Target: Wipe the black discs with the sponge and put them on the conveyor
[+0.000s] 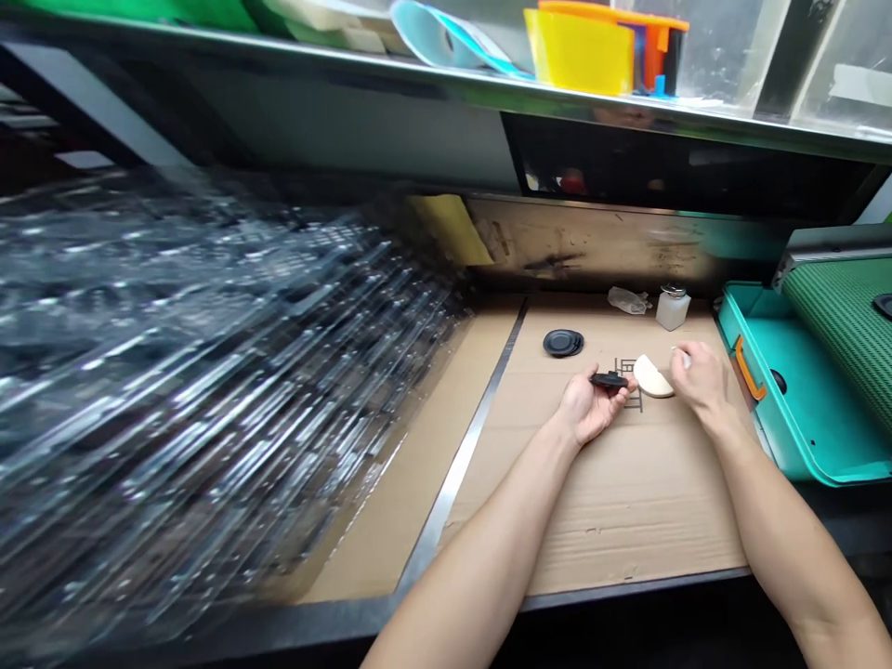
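Fingers [623, 394], L hand [589, 411], hold 1 black disc [608, 379]; 2nd disc [563, 343] nearby.

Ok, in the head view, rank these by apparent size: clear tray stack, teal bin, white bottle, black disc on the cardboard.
1. clear tray stack, though it is nearest the camera
2. teal bin
3. white bottle and black disc look about alike, so they are not ranked

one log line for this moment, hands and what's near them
left hand: holds black part | right hand: beside cream pad | cardboard: black disc, white bottle
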The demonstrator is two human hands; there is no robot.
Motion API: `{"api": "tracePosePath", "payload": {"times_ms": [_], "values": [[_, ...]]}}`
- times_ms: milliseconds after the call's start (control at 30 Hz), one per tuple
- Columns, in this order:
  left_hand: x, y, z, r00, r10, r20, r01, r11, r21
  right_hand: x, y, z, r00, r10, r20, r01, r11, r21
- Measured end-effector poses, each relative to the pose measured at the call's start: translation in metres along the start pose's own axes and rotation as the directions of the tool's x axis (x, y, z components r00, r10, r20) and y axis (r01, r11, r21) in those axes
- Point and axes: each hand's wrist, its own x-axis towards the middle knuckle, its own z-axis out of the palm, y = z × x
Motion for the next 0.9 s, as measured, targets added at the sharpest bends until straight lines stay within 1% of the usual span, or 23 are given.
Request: {"api": "tracePosePath", "payload": {"times_ms": [67,167,333,433,500,567,633,667,700,767,833,867,900], "values": [[0.001,0.001,-0.002,1.000,-0.004,0.011,0.005,0.999,-0.043,0.004,0.009,0.002,0.998,0.060,0.036,-0.058,0.996,-0.063],[0.002,0.000,-0.003,1.000,-0.001,0.007,0.001,0.999,-0.051,0.005,0.013,0.006,0.986,0.119,0.113,-0.104,0.986,-0.132],[0.000,0.000,-0.002,1.000,-0.005,0.014,0.005,0.998,-0.056,0.003,0.012,0.008,0.968,0.174,0.182,-0.138,0.971,-0.195],[0.000,0.000,-0.002,1.000,-0.009,0.017,0.010,0.998,-0.054,0.004,0.013,0.007,0.962,0.184,0.200,-0.141,0.967,-0.211],[0.001,-0.001,-0.003,1.000,0.004,0.019,-0.004,0.999,-0.036,0.003,0.012,0.005,0.980,0.125,0.153,-0.091,0.973,-0.211],[0.001,-0.002,-0.004,0.998,0.051,0.028,-0.051,0.999,-0.009,-0.001,0.006,0.003,0.998,0.000,0.056,0.011,0.980,-0.197],[0.001,-0.001,-0.006,0.990,0.127,0.055,-0.128,0.992,0.012,-0.007,-0.005,0.003,0.991,-0.137,0.001,0.135,0.978,-0.160],[0.000,0.001,-0.007,0.984,0.165,0.072,-0.166,0.986,0.017,-0.011,-0.012,0.003,0.981,-0.191,0.014,0.192,0.972,-0.137],[0.000,0.002,-0.008,0.976,0.197,0.091,-0.199,0.980,0.017,-0.015,-0.018,0.003,0.971,-0.234,0.054,0.239,0.964,-0.118],[-0.002,0.006,-0.009,0.962,0.245,0.118,-0.247,0.969,0.007,-0.021,-0.027,0.007,0.944,-0.281,0.172,0.301,0.948,-0.105],[-0.002,0.008,-0.011,0.951,0.285,0.122,-0.286,0.958,-0.014,-0.023,-0.029,0.011,0.926,-0.277,0.257,0.312,0.944,-0.109],[-0.002,0.009,-0.011,0.945,0.305,0.116,-0.304,0.952,-0.024,-0.023,-0.028,0.013,0.929,-0.261,0.263,0.295,0.950,-0.102],[-0.001,0.009,-0.011,0.940,0.323,0.106,-0.322,0.946,-0.030,-0.022,-0.027,0.015,0.942,-0.238,0.239,0.264,0.961,-0.085]]}}
